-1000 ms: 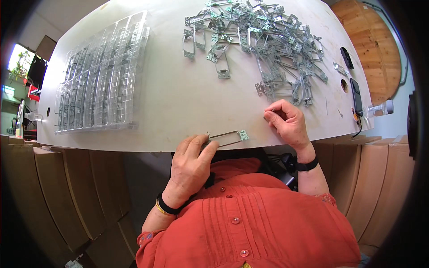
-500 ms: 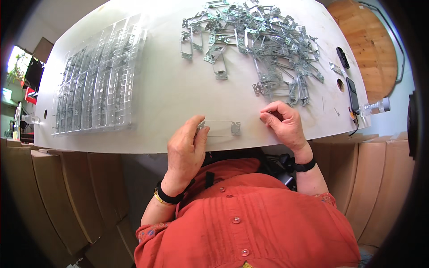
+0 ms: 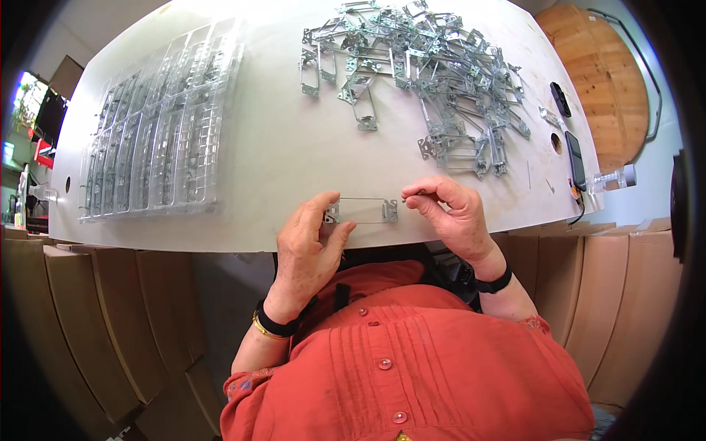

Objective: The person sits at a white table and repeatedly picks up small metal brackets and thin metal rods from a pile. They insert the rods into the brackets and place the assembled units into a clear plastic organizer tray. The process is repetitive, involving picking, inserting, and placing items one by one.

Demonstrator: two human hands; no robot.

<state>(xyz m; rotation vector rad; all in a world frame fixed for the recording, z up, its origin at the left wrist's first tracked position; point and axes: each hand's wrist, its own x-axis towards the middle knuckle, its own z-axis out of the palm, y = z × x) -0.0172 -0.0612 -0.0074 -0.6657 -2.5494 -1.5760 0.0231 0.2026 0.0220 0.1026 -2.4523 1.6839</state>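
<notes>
My left hand (image 3: 310,242) grips the left end of a thin rectangular metal bracket (image 3: 362,211), holding it flat at the near edge of the white table (image 3: 279,147). My right hand (image 3: 450,212) is just to the right of the bracket, its fingertips pinched together on something very small, too small to make out, next to the bracket's right end. A big heap of similar metal brackets (image 3: 426,81) lies further back on the right.
A stack of clear plastic trays (image 3: 154,132) with long slots lies on the table's left. Two dark phones (image 3: 574,158) and a clear bottle (image 3: 610,178) sit at the right edge. Cardboard boxes (image 3: 95,316) stand below on both sides; a round wooden top (image 3: 596,81) is behind.
Both hands shifted slightly up the table with the bracket. The right hand's fingertips have drawn closer to the bracket's right end.
</notes>
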